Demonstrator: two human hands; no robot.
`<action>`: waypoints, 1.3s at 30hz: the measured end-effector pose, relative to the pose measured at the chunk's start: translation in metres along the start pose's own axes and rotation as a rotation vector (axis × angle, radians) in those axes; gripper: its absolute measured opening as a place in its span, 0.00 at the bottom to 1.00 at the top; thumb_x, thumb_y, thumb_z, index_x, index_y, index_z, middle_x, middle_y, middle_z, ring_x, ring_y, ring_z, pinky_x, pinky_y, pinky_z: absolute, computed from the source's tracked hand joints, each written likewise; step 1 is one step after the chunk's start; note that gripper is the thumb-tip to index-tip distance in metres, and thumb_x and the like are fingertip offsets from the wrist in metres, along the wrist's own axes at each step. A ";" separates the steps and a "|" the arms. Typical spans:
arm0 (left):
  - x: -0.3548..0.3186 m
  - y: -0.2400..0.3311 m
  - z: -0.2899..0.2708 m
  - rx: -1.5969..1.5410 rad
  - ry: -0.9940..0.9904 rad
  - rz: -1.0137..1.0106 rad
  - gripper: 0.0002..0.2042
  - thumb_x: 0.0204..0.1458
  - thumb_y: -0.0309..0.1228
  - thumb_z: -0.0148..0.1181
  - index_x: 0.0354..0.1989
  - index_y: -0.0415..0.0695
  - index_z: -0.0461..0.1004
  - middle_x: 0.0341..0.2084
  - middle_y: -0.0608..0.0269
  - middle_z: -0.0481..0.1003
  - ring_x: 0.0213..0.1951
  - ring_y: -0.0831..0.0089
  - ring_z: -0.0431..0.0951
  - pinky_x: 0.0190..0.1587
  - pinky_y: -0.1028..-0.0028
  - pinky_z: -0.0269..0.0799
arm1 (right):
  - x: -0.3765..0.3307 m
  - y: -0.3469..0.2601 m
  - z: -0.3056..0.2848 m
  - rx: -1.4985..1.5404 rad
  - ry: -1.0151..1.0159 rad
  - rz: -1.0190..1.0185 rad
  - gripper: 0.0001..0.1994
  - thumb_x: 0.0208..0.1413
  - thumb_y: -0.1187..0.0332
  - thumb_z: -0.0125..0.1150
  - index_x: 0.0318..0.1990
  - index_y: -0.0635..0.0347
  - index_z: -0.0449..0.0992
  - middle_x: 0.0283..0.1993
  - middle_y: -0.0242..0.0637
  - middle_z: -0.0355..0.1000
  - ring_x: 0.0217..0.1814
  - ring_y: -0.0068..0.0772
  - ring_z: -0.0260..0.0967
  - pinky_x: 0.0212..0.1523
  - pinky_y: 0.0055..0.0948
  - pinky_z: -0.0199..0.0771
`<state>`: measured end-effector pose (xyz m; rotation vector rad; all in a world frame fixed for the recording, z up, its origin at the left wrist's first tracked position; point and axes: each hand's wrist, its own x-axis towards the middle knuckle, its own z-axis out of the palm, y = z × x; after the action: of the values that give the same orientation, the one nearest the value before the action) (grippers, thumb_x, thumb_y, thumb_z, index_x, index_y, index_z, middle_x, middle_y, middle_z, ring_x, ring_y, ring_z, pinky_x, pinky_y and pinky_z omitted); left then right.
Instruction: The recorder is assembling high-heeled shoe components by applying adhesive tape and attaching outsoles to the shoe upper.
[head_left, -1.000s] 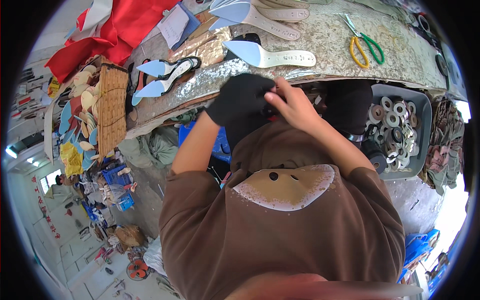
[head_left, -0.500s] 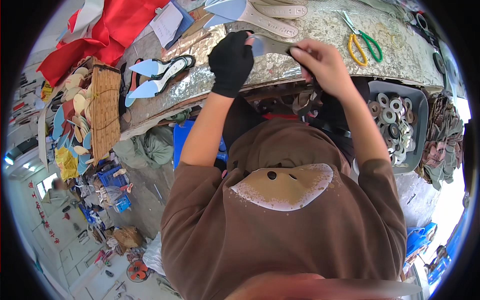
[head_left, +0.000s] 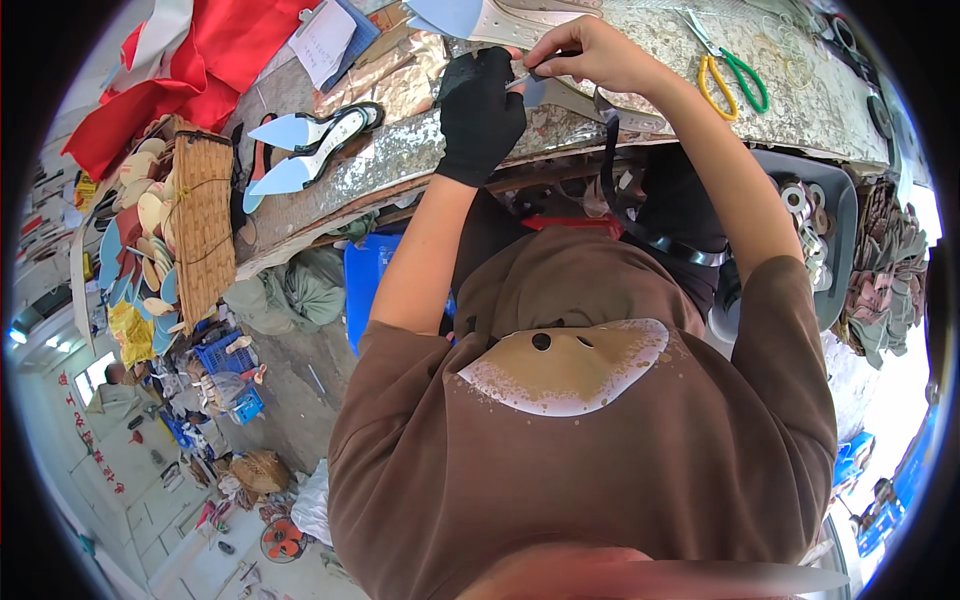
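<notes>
"Left of the fingers?"
"Pair of blue-toed insoles (head_left: 290, 176), black-edged."
"At the fingers?"
"Left hand (head_left: 485, 115), fingerless black glove, gripping one insole (head_left: 560, 95); right hand (head_left: 605, 60) pinching dark material, seemingly the black strip (head_left: 608, 165) hanging below. Step, judged: edging the toe. Next calls for steady tension."
"Right of the fingers?"
"Scissors (head_left: 717, 53), yellow-and-green handles."

Bright, right-side glare, bowed edges, black corners
</notes>
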<state>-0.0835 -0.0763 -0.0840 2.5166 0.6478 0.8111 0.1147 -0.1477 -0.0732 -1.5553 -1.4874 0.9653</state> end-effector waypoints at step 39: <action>0.063 -0.001 0.009 0.281 -0.481 0.203 0.08 0.46 0.36 0.59 0.29 0.46 0.80 0.28 0.53 0.79 0.34 0.54 0.80 0.38 0.59 0.74 | -0.034 -0.021 0.036 -1.024 0.333 0.125 0.05 0.45 0.72 0.61 0.30 0.60 0.79 0.33 0.44 0.77 0.38 0.48 0.77 0.36 0.42 0.78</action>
<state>-0.0325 -0.0436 -0.0636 2.9145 0.3639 0.1571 0.0719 -0.1804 -0.0691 -2.3734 -1.7351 -0.0995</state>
